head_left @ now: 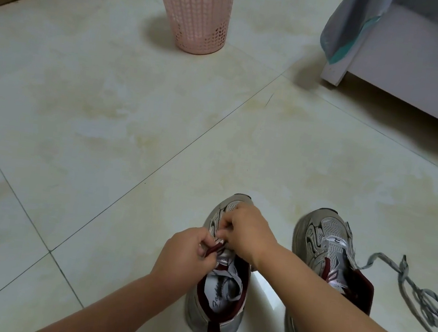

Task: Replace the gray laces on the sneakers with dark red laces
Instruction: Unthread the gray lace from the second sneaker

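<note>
Both hands, left hand (188, 247) and right hand (248, 233), pinch the dark red lace (211, 250) at the left sneaker (214, 317); threading underway, next eyelet apparently follows.

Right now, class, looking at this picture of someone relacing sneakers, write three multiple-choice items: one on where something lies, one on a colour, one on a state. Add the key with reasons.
1. Where does the loose gray lace lie?
A. in the basket
B. on the floor right of the right sneaker
C. inside the left sneaker

2. What colour is the basket?
A. pink
B. blue
C. black

3. What is the left hand doing?
A. resting flat on the floor
B. pinching a dark red lace
C. lifting the basket

Key: 1 B, the lace lies on the tiles beside the right sneaker. 2 A, its perforated wall is pink. 3 B, its fingers pinch the dark red lace over the left sneaker.
</note>
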Available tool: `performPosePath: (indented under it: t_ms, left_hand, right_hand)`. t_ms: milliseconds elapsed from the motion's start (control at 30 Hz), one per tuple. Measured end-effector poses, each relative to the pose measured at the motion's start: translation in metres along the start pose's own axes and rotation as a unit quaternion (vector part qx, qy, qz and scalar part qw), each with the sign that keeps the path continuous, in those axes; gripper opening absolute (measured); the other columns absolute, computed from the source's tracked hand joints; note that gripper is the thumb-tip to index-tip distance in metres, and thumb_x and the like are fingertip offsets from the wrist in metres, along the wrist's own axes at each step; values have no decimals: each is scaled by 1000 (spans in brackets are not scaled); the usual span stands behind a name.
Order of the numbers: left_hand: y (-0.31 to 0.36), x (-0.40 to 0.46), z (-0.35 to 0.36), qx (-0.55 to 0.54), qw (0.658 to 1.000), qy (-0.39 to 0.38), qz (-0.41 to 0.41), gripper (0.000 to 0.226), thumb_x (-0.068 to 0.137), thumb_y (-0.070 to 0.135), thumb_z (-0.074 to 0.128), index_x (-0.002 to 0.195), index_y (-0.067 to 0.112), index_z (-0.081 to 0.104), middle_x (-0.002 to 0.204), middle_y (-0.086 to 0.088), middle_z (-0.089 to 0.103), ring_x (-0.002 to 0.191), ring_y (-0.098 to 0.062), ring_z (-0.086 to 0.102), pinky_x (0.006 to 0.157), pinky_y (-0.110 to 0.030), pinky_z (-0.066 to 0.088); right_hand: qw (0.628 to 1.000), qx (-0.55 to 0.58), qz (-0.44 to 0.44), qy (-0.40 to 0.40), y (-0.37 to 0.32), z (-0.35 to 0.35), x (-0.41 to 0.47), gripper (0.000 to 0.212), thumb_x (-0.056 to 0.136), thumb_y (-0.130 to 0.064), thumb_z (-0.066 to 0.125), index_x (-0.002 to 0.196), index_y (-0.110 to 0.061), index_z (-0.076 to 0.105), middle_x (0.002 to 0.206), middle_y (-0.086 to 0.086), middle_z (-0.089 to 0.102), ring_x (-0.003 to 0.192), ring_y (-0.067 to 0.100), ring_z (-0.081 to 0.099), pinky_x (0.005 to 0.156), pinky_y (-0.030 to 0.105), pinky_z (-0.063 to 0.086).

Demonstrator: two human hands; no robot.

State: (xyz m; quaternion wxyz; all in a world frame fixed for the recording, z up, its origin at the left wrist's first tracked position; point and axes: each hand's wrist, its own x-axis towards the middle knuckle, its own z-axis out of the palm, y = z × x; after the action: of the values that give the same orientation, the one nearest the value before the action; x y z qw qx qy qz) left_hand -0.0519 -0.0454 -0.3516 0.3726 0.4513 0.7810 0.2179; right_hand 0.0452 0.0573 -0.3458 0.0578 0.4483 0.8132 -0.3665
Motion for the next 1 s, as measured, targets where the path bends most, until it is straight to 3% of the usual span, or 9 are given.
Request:
performPosePath:
  t_ms: [100,233,400,467,533,600,733,867,1000]
  left_hand:
    - [0,-1,0,3,1000,7,-3,21,76,15,63,65,31,55,70,-1,67,71,-13,62,67,-29,48]
    - [-1,-3,-1,-7,1000,13,-4,19,78,14,63,68,28,56,66,-1,64,67,-17,59,57,-23,41]
    - [1,0,1,14,1000,10,6,19,77,16,63,67,30,54,69,-4,64,69,-18,59,65,-32,47]
    - [1,0,1,16,1000,9,6,20,76,15,63,66,30,54,69,-5,65,69,-18,60,67,-33,48]
    - [1,0,2,17,1000,8,7,17,76,15,62,68,28,56,70,-5,65,70,-18,60,68,-33,48]
    - [1,0,2,16,1000,10,7,13,76,15,63,73,27,60,70,-5,65,71,-17,60,67,-30,47]
    - [0,-1,3,-7,1000,14,2,8,77,15,63,75,23,62,66,-3,64,59,-14,55,57,-24,43]
    - [-1,-1,3,-11,1000,16,-1,6,77,16,64,75,21,62,64,-2,64,58,-15,56,57,-26,44]
    - [-2,-1,4,-8,1000,18,-1,7,77,16,64,74,22,61,64,-3,64,59,-17,55,57,-27,44]
  right_hand:
    - [996,54,61,27,4,-1,1,19,84,-1,52,70,-13,59,67,-6,49,68,15,49,55,19,36]
    - [915,324,170,169,28,-12,1,25,94,-9,49,69,-11,54,69,4,56,76,27,60,80,42,51]
    - [976,148,51,154,20,-14,-5,12,94,-23,47,100,-16,56,100,5,57,97,24,53,85,37,44]
    - [994,56,-13,94,16,-7,-5,28,90,-29,53,117,-21,57,116,3,52,115,20,42,96,34,38]
    - [997,-46,-51,45,15,3,-5,28,88,-28,56,114,-20,63,117,1,51,119,19,36,96,28,34]
    - [994,-79,-52,55,14,8,-5,15,86,-17,56,96,-16,68,107,1,54,113,20,41,81,25,35]
    - [992,58,54,97,15,0,-5,26,84,1,52,64,-14,51,74,-1,51,72,16,56,52,17,33]
    - [955,175,118,208,26,-17,-7,21,92,-4,47,77,-1,61,75,4,56,73,18,51,65,24,35]
    - [939,189,133,256,34,-27,-6,18,92,-5,46,79,-11,56,94,9,57,84,22,51,71,26,35]
